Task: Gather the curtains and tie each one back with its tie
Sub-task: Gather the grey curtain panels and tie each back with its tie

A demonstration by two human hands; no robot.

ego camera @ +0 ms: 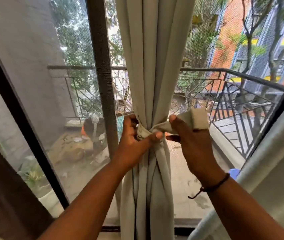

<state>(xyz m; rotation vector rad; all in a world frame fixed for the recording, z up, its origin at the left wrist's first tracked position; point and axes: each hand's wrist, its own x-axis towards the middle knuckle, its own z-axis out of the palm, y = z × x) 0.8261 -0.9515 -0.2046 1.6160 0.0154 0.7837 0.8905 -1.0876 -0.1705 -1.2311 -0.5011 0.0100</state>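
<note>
A pale grey-green curtain (152, 66) hangs gathered in the middle of the window, pinched to a narrow waist at hand height. A matching fabric tie (162, 127) wraps around that waist. My left hand (134, 137) grips the wrapped part on the curtain's left side, thumb pressing across the front. My right hand (188, 135) holds the tie's free end (199, 118), pulled out to the right and slightly up. A second pale curtain (274, 161) hangs at the right edge, loose.
A dark window frame post (101, 75) stands just left of the curtain. A dark curtain or frame (4, 187) fills the lower left. Beyond the mesh screen is a balcony with a black metal railing (241, 94) and potted plants (92, 130).
</note>
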